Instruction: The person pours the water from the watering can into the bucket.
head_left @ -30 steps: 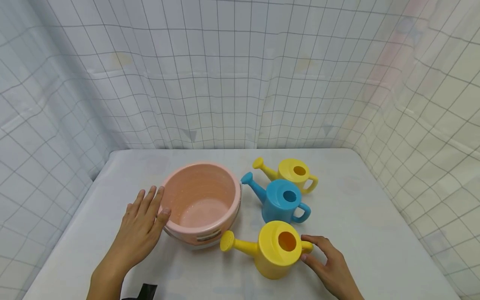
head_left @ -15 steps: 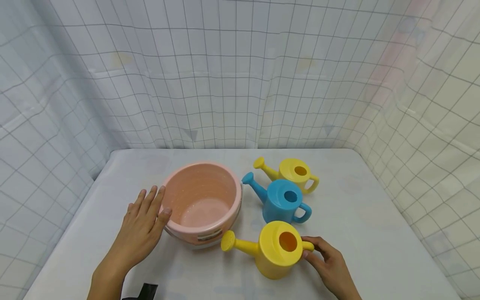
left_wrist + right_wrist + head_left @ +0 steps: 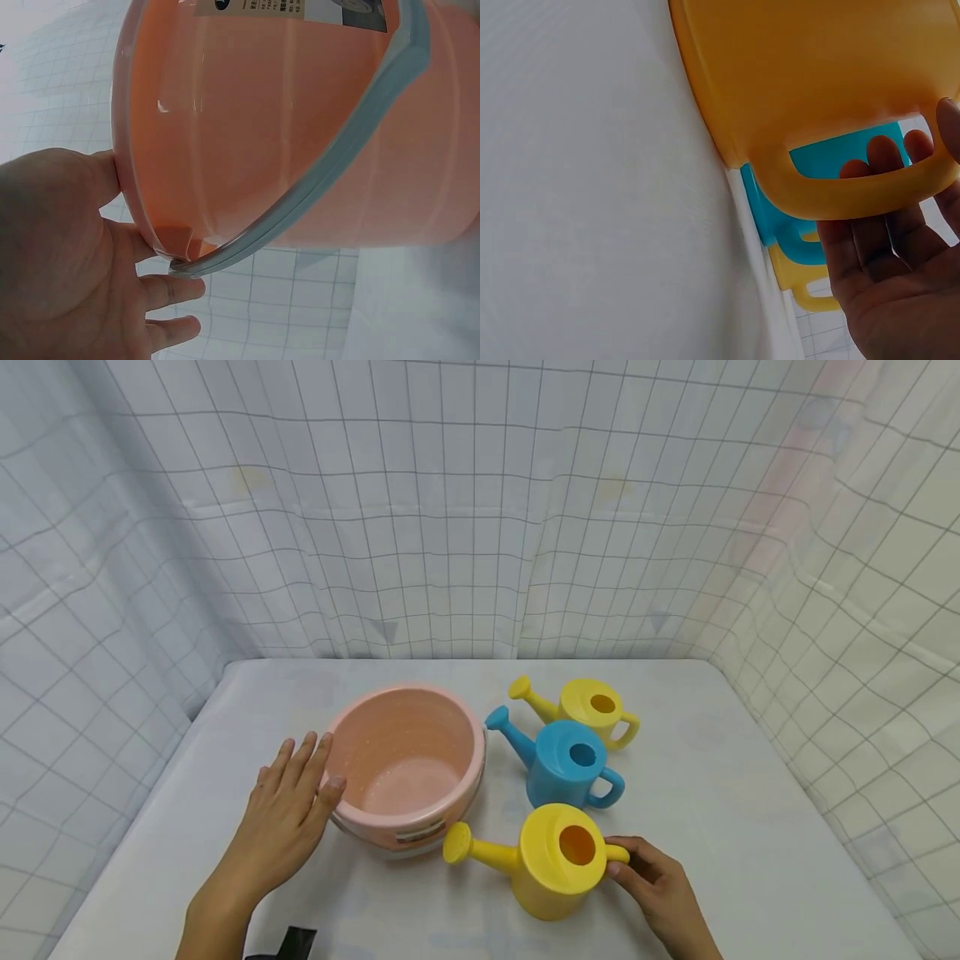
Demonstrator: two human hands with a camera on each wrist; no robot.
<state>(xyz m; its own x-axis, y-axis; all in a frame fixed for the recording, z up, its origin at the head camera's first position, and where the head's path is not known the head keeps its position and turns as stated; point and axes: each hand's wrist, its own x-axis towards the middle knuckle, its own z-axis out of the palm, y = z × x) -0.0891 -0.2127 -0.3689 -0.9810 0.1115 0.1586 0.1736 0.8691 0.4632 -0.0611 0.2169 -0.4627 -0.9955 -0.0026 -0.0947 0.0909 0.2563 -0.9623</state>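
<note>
- Fingers of the right hand point(image 3: 662, 891) are curled on the handle of the near yellow watering can point(image 3: 551, 881); I see it in the head view, upright on the white counter point(image 3: 765, 852). From them its body lies at nine o'clock, and its long axis runs three to nine. The spout points at nine, close by the pink bucket point(image 3: 408, 727), which sits toward ten; this hand is the nearer one to the can. Its forearm comes in from five o'clock. At one o'clock from the can stands the blue watering can point(image 3: 566, 768), then the far yellow watering can point(image 3: 588, 703).
- Left wrist view: the left hand point(image 3: 285, 818) touches the bucket's rim at its eight o'clock side, fingers straight, clasping nothing.
- Right wrist view: the gripping hand's fingertips show through the handle's loop, thumb at three o'clock by its end.
</note>
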